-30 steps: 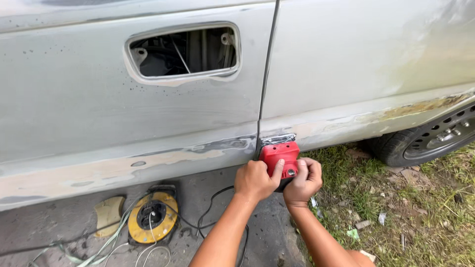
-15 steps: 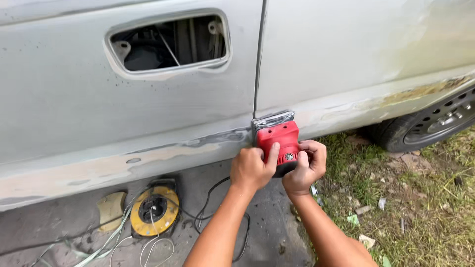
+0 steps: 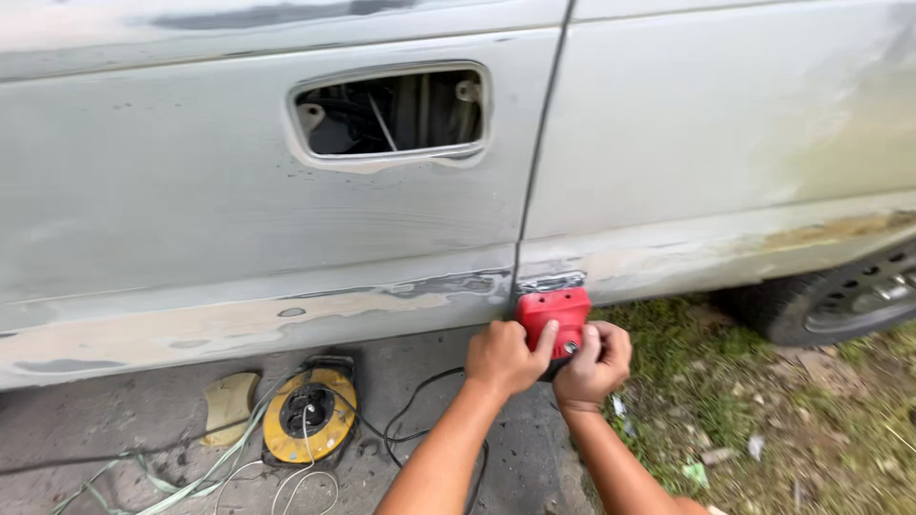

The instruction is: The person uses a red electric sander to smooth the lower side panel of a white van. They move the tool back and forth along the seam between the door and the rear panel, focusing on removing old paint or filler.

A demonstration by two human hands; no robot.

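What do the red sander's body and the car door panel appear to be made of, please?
Red sander: probably moulded plastic, with an even matte red and rounded edges. Car door panel: likely sheet metal, its dull grey paint sanded back, with tan filler patches along the lower edge.

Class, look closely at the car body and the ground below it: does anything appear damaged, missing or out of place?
Yes. The door has an open hole where a handle would sit, showing its insides. Paint along the lower sill is worn to bare patches. Both hands, left hand and right hand, hold a red sander there. Litter scraps dot the grass.
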